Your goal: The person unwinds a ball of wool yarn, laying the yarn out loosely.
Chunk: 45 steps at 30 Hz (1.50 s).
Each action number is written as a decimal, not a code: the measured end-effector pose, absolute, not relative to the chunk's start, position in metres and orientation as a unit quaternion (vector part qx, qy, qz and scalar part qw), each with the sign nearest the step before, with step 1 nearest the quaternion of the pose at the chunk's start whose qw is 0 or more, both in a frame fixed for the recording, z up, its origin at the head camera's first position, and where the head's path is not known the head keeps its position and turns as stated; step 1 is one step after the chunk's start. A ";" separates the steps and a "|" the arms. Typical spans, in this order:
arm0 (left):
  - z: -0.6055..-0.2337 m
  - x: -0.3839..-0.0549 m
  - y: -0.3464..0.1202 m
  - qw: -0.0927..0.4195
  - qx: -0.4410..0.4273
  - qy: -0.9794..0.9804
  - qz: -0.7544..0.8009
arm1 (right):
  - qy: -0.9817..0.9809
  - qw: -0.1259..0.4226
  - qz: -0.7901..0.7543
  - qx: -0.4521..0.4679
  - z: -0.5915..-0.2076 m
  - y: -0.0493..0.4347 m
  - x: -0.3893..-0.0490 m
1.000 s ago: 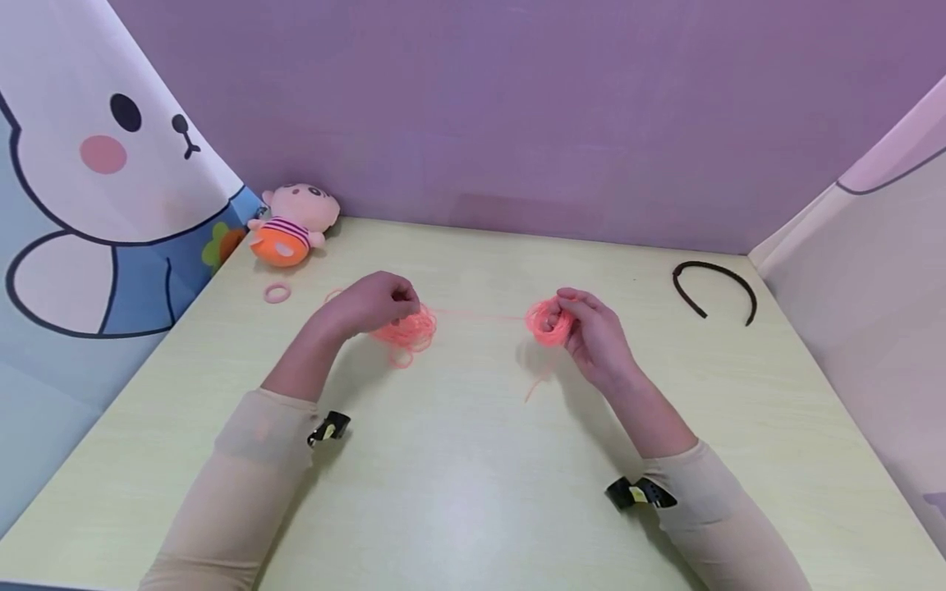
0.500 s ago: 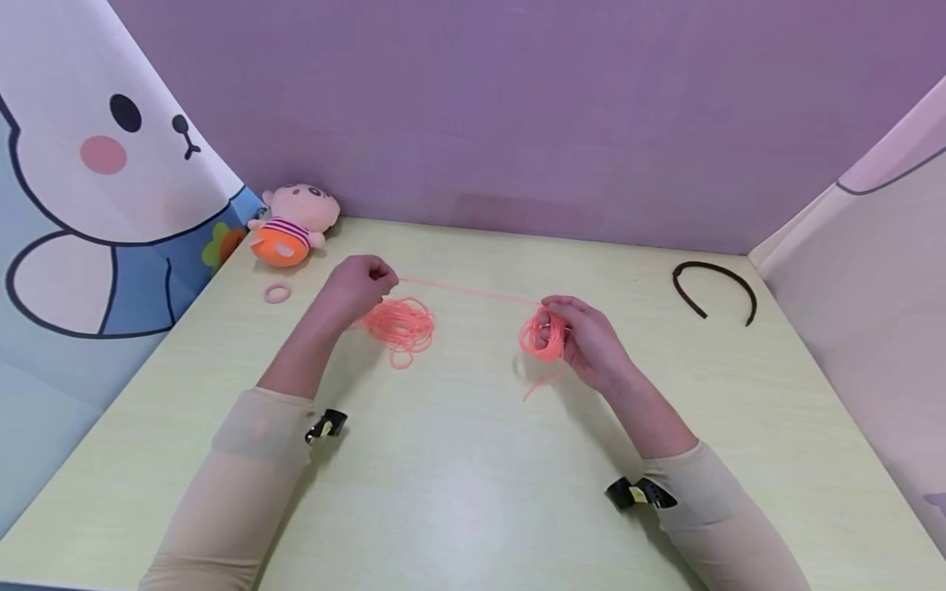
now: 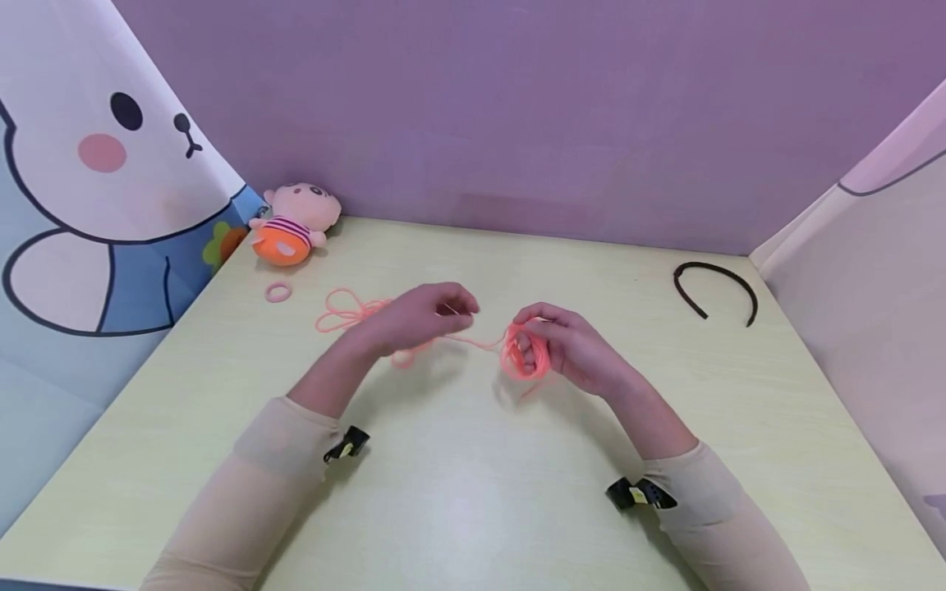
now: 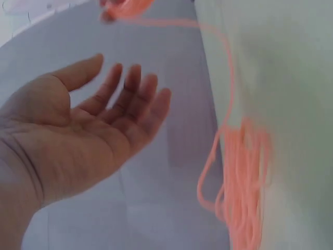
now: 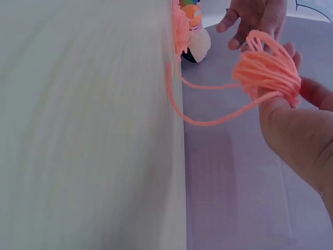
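My right hand grips a small coil of coral-pink yarn, wound in many loops, with fingertips inside the ring. My left hand hovers just left of the coil, over the table. In the left wrist view its fingers are loosely spread and slightly bent, and the palm holds nothing. A looser heap of the same yarn lies on the table, partly hidden by the left hand in the head view. One slack strand runs from this heap to the coil. A short tail end dangles below the coil.
At the back left of the pale table sits a plush doll in orange and stripes, with a pink ring in front. A black headband lies at the back right. A purple wall borders the far edge.
My left hand first drew a strand up and leftward until taut, then released it and moved right, toward the coil. The strand now sags. My right hand shifted slightly left and down with the coil.
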<state>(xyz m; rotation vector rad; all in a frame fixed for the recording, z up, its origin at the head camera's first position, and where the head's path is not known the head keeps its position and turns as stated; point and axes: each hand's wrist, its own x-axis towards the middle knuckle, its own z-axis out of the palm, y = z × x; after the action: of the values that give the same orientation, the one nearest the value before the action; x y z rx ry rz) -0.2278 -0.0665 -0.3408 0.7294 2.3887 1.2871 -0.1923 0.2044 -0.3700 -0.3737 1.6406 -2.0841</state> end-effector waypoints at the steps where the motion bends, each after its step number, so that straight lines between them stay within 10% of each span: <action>1: -0.343 -0.225 -0.062 0.174 0.271 0.830 0.455 | 0.596 0.234 -0.755 -0.146 -0.370 0.204 -0.192; 45: -0.331 -0.228 -0.071 0.164 0.246 0.814 0.500 | 0.602 0.174 -0.777 -0.057 -0.368 0.203 -0.195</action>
<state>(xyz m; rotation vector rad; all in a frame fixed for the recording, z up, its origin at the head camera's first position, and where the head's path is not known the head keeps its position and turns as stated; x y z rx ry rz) -0.2276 -0.0709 -0.3309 0.6999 2.3197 1.4260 -0.1948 0.2032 -0.3684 -0.1624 1.7080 -2.2037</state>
